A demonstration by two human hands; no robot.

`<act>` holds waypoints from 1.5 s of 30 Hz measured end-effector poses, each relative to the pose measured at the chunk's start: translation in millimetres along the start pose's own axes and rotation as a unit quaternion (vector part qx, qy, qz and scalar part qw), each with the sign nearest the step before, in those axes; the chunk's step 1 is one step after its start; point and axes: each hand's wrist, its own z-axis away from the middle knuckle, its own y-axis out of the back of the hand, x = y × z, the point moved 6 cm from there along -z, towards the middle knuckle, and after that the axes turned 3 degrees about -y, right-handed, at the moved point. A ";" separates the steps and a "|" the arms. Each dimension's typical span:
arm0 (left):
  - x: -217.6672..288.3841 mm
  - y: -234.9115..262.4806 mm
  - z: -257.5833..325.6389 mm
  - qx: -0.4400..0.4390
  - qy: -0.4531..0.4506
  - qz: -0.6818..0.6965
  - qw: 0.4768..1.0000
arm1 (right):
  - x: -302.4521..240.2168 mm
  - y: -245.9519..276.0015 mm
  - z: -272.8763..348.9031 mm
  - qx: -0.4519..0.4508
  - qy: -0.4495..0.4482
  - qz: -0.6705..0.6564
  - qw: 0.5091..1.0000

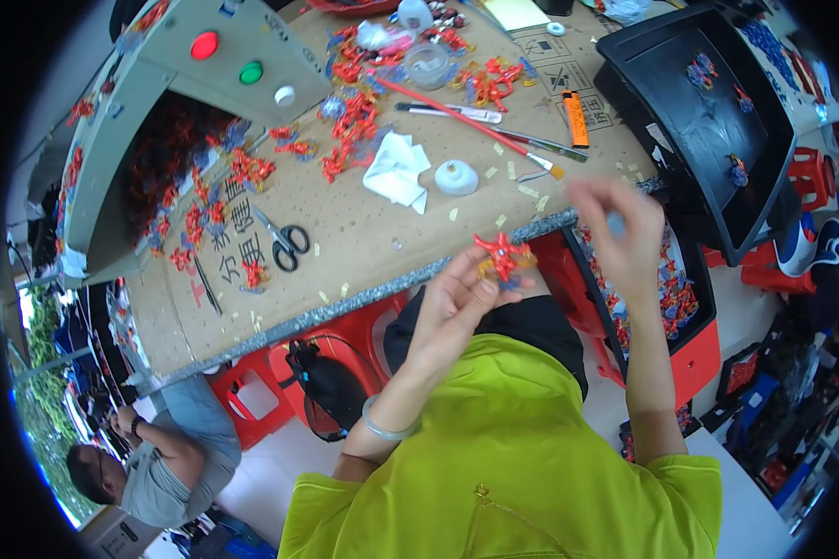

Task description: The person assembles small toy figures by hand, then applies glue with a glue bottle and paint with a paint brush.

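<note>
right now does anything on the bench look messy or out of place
Mildly: small pale scraps are strewn loose across the brown tabletop, like litter, and a crumpled white tissue lies beside a squat white bottle. Nothing looks clearly spilled or broken.

On our desk [345, 252]: machine [261, 47] at left, figurines [250, 168] before its opening, scissors [289, 249] near them; rightward, tissue [398, 172] and bottle [456, 178], paintbrush [480, 129] behind, lighter [576, 119] farther right. In our left hand [459, 303], one figurine [503, 258], at the desk's near edge. To our right, tray [685, 135] holding pieces [702, 71]; bin [704, 303] below our right hand [629, 224].
</note>
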 end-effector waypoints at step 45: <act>18.0 -8.5 5.6 -0.019 -0.008 -0.069 0.997 | -47.6 -8.3 14.5 -0.156 0.114 -0.254 0.948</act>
